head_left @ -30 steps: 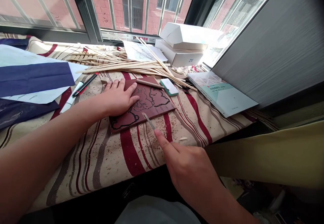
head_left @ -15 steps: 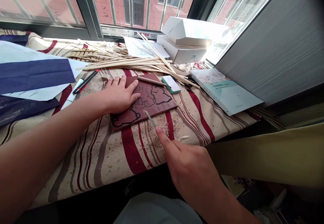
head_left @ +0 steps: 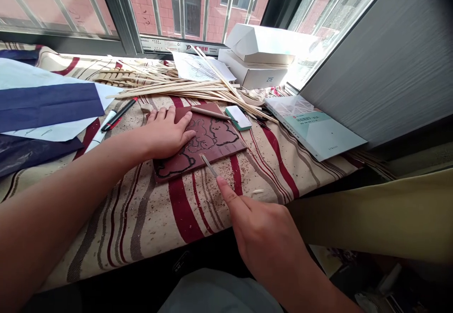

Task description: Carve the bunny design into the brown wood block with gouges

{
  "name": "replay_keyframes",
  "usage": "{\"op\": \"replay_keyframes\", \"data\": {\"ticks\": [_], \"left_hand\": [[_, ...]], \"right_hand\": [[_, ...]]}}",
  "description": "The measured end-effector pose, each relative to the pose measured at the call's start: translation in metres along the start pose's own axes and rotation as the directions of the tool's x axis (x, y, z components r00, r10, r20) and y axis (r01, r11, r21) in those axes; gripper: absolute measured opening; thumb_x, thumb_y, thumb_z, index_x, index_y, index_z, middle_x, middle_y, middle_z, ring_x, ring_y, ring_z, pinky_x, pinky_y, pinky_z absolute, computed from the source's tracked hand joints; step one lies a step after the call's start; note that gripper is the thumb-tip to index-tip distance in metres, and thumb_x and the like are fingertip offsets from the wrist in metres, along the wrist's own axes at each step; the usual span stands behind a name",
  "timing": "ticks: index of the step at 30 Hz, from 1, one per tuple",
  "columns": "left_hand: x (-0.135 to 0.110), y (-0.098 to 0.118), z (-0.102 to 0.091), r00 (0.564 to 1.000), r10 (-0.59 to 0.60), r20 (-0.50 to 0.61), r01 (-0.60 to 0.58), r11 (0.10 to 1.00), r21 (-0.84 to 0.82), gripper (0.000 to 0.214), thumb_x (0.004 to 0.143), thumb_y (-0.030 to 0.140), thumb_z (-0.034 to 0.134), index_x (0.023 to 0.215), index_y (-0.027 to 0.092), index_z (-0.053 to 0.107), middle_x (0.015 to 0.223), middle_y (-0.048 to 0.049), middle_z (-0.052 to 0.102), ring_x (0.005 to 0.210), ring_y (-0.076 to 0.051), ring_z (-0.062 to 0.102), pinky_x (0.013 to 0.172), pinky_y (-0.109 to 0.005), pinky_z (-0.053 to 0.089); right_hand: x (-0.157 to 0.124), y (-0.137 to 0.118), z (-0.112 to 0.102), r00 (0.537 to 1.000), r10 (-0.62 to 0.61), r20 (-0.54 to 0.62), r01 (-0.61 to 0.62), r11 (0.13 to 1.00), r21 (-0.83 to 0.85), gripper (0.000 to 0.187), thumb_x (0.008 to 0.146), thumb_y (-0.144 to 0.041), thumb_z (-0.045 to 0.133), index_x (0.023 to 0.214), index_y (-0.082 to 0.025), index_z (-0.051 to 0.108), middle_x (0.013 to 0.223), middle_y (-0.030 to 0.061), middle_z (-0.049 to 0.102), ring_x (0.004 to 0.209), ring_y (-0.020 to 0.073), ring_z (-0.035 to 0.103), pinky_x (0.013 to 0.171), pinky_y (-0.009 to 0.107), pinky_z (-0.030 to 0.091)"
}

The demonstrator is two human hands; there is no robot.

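A reddish-brown carving board (head_left: 226,151) lies on the striped cloth, with dark outlines of cartoon-like figures cut into it. My left hand (head_left: 168,134) rests flat on its left part, fingers spread. In my right hand (head_left: 264,230) is a carving knife (head_left: 209,166), the index finger stretched along it; the handle is hidden in the fist. Its metal tip meets the board's near edge area. Across the board's upper side lies a slim stick-like tool (head_left: 210,113), its thin end by a white-and-green eraser (head_left: 238,118).
Thin wooden strips (head_left: 170,89) are heaped behind the board, near a drawing sheet (head_left: 201,66) and a white box (head_left: 260,70). A book (head_left: 314,127) lies right. Pens (head_left: 119,115) and blue-and-white sheets (head_left: 53,103) are left. Shavings dot the cloth (head_left: 155,230).
The view has shifted very slightly. Both hands and the carving knife keep nearly the same places on and by the board.
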State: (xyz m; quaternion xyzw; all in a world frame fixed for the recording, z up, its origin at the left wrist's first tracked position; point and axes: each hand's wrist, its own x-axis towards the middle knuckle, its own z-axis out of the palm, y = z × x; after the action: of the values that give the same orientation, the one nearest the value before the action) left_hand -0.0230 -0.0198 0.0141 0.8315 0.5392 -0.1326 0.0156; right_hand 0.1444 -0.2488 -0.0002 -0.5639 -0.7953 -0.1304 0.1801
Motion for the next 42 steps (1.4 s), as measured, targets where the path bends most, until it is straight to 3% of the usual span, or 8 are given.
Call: {"op": "replay_keyframes", "data": {"ticks": [31, 42], "left_hand": [[-0.0026, 0.0024, -0.0040, 0.999, 0.004, 0.032, -0.005, 1.000, 0.011, 0.074, 0.116, 0.059, 0.019, 0.181, 0.026, 0.005, 0.185, -0.0218, 0.008, 0.175, -0.043, 0.011, 0.143, -0.057, 0.013], [-0.0037, 0.0022, -0.0052, 0.999, 0.013, 0.040, -0.014, 0.999, 0.035, 0.072, 0.117, 0.057, 0.018, 0.181, 0.026, 0.005, 0.184, -0.0252, 0.009, 0.174, -0.045, 0.012, 0.142, -0.056, 0.015]], "right_hand": [[0.0031, 0.0022, -0.0029, 1.000, -0.010, 0.013, 0.009, 1.000, 0.024, 0.061, 0.089, 0.006, 0.043, 0.140, 0.000, 0.075, 0.058, -0.0012, 0.064, 0.040, 0.0180, 0.059, 0.040, 0.037, 0.036], [0.0020, 0.0061, 0.0012, 1.000, -0.019, -0.003, 0.019, 1.000, 0.020, 0.059, 0.089, 0.004, 0.044, 0.138, 0.000, 0.076, 0.060, -0.0004, 0.065, 0.040, 0.0180, 0.059, 0.040, 0.038, 0.035]]}}
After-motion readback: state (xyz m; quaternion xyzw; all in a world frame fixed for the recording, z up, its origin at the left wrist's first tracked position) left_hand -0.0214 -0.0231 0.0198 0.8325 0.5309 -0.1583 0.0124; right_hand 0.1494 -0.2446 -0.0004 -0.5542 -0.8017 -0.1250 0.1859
